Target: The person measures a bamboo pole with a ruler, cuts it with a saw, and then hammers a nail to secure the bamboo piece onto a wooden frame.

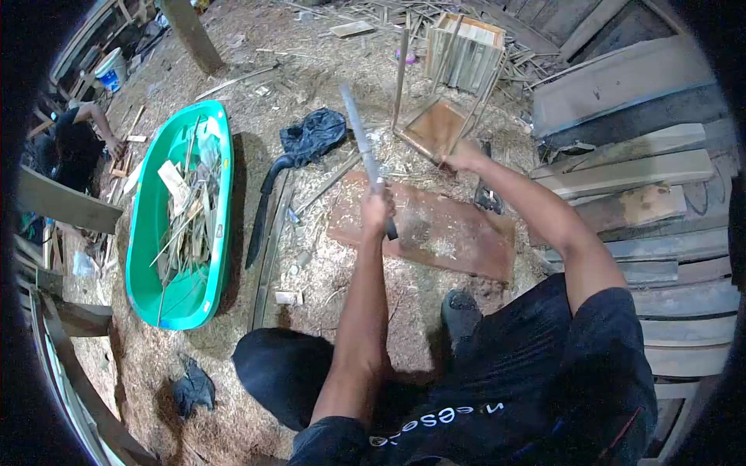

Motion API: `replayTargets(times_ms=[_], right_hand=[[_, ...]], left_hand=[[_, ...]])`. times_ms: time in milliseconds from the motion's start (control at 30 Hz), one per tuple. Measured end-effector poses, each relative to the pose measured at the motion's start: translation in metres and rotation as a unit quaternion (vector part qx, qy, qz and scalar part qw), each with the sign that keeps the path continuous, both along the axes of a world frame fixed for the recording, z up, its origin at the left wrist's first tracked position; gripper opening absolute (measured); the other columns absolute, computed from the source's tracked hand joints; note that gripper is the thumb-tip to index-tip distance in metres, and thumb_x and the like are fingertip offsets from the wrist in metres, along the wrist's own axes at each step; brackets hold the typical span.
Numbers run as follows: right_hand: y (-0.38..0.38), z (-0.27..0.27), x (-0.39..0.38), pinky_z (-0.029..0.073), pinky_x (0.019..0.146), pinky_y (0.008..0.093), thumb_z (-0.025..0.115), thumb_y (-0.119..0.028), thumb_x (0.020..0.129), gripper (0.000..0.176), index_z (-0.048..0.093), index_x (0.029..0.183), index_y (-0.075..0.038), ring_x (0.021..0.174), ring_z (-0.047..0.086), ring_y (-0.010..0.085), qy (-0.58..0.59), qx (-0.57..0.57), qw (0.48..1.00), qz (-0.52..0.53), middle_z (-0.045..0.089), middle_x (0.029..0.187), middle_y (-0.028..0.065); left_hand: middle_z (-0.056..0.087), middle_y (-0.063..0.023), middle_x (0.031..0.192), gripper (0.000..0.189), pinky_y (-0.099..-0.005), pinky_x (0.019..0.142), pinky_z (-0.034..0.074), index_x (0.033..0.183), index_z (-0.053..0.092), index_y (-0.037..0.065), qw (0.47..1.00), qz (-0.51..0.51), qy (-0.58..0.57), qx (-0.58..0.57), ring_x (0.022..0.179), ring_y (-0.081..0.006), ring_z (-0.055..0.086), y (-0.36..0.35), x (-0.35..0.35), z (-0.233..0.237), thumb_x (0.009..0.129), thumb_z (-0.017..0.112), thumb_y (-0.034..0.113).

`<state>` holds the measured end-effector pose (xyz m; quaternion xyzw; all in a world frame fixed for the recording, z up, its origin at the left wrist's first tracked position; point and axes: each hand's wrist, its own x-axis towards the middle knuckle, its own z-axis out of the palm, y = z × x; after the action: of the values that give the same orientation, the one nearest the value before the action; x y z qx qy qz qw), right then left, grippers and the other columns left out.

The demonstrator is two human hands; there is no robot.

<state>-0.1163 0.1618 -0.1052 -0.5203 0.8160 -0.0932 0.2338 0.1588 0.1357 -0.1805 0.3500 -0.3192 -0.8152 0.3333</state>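
My left hand [378,211] is closed around the dark handle of a machete [359,128]. Its long pale blade points up and away from me, over the ground. With my right hand [466,156] I grip the near corner of a small wooden stool-like frame [434,128], which has a brown panel and thin legs sticking up. Below both hands lies a reddish wooden board [435,225], scattered with shavings. A second dark blade with a curved handle [264,203] rests on the ground to the left, beside a crumpled black plastic bag [315,133].
A green tub [221,256] with wood scraps stands at left. Behind the frame is a slatted wooden box [466,54]. Planks [633,172] line the right side. Another person [74,144] crouches at far left, near a white bucket [111,70]. Shavings cover the ground.
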Motion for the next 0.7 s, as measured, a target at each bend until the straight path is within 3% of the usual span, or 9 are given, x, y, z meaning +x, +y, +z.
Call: replayTargets(times_ms=[100, 167, 267, 367, 400, 467, 533, 633, 700], right_hand=[[0.008, 0.018, -0.011, 0.056, 0.078, 0.0418, 0.069, -0.029, 0.085, 0.051, 0.056, 0.116, 0.008, 0.098, 0.065, 0.0322, -0.059, -0.071, 0.99, -0.11, 0.065, 0.105, 0.0228], [-0.009, 0.018, -0.019, 0.055, 0.083, 0.0427, 0.068, -0.024, 0.087, 0.049, 0.053, 0.122, 0.007, 0.108, 0.062, 0.0329, -0.062, -0.126, 0.981, -0.13, 0.063, 0.113, 0.0236], [-0.037, -0.041, -0.068, 0.046, 0.099, 0.0477, 0.066, -0.025, 0.09, 0.051, 0.048, 0.13, 0.002, 0.112, 0.06, 0.0344, -0.02, -0.282, 0.959, -0.019, 0.062, 0.118, 0.0201], [-0.033, 0.007, -0.042, 0.047, 0.099, 0.0444, 0.062, -0.028, 0.094, 0.039, 0.057, 0.125, -0.005, 0.115, 0.06, 0.0301, -0.031, -0.147, 0.987, -0.052, 0.062, 0.122, 0.0164], [-0.033, 0.01, -0.038, 0.049, 0.096, 0.0449, 0.06, -0.033, 0.095, 0.039, 0.058, 0.123, -0.006, 0.111, 0.062, 0.0286, -0.147, -0.135, 0.977, -0.068, 0.064, 0.119, 0.0147], [-0.031, 0.019, -0.025, 0.055, 0.085, 0.0428, 0.06, -0.032, 0.095, 0.034, 0.059, 0.117, -0.006, 0.096, 0.067, 0.0263, -0.061, -0.224, 0.973, 0.009, 0.067, 0.108, 0.0139], [-0.033, 0.048, -0.003, 0.052, 0.083, 0.0483, 0.058, -0.039, 0.094, 0.045, 0.056, 0.121, -0.003, 0.093, 0.067, 0.03, -0.154, -0.082, 0.985, -0.006, 0.068, 0.103, 0.0171], [-0.049, 0.037, 0.004, 0.053, 0.078, 0.0462, 0.059, -0.043, 0.092, 0.046, 0.059, 0.115, -0.003, 0.082, 0.068, 0.0272, -0.034, -0.171, 0.983, 0.049, 0.068, 0.091, 0.0136], [-0.041, 0.037, 0.0, 0.054, 0.076, 0.0408, 0.058, -0.034, 0.095, 0.035, 0.063, 0.114, -0.004, 0.077, 0.067, 0.0223, -0.076, -0.148, 0.986, -0.007, 0.067, 0.088, 0.011]], left_hand=[[0.044, 0.0046, 0.058, 0.019, -0.0243, 0.039, 0.033, 0.093, 0.055, 0.008, 0.995, -0.018, -0.073, -0.063, 0.044, -0.0059, 0.043, 0.003, 0.009, 0.005, 0.097, 0.058, 0.027], [0.044, 0.0048, 0.058, 0.018, -0.0245, 0.039, 0.033, 0.093, 0.056, 0.008, 0.988, 0.002, -0.125, -0.09, 0.044, -0.0063, 0.042, 0.008, 0.012, 0.004, 0.096, 0.06, 0.025], [0.047, 0.0036, 0.058, 0.016, -0.0255, 0.04, 0.034, 0.091, 0.058, 0.006, 0.985, 0.057, -0.147, -0.075, 0.045, -0.007, 0.043, 0.027, 0.001, 0.012, 0.095, 0.061, 0.022], [0.049, 0.0016, 0.061, 0.014, -0.026, 0.044, 0.036, 0.093, 0.057, 0.006, 0.978, 0.06, -0.165, -0.112, 0.048, -0.0087, 0.045, 0.035, -0.014, 0.011, 0.095, 0.06, 0.019], [0.05, 0.0012, 0.061, 0.013, -0.026, 0.046, 0.037, 0.092, 0.057, 0.006, 0.973, 0.058, -0.188, -0.118, 0.049, -0.0091, 0.046, 0.034, -0.018, 0.01, 0.095, 0.06, 0.018], [0.051, 0.0008, 0.062, 0.014, -0.0266, 0.046, 0.037, 0.09, 0.056, 0.007, 0.97, 0.078, -0.194, -0.121, 0.05, -0.0092, 0.047, 0.027, -0.026, 0.016, 0.095, 0.06, 0.019], [0.052, 0.0006, 0.063, 0.015, -0.0267, 0.047, 0.037, 0.09, 0.056, 0.007, 0.968, 0.11, -0.196, -0.115, 0.051, -0.0094, 0.048, 0.033, -0.026, 0.021, 0.096, 0.06, 0.02], [0.053, 0.0004, 0.066, 0.017, -0.026, 0.049, 0.039, 0.093, 0.056, 0.006, 0.962, 0.152, -0.18, -0.139, 0.053, -0.0097, 0.049, 0.021, -0.03, 0.04, 0.097, 0.059, 0.023], [0.051, 0.0009, 0.066, 0.02, -0.0253, 0.049, 0.04, 0.098, 0.057, 0.004, 0.966, 0.145, -0.18, -0.112, 0.053, -0.0097, 0.048, 0.024, -0.019, 0.047, 0.096, 0.059, 0.024]])
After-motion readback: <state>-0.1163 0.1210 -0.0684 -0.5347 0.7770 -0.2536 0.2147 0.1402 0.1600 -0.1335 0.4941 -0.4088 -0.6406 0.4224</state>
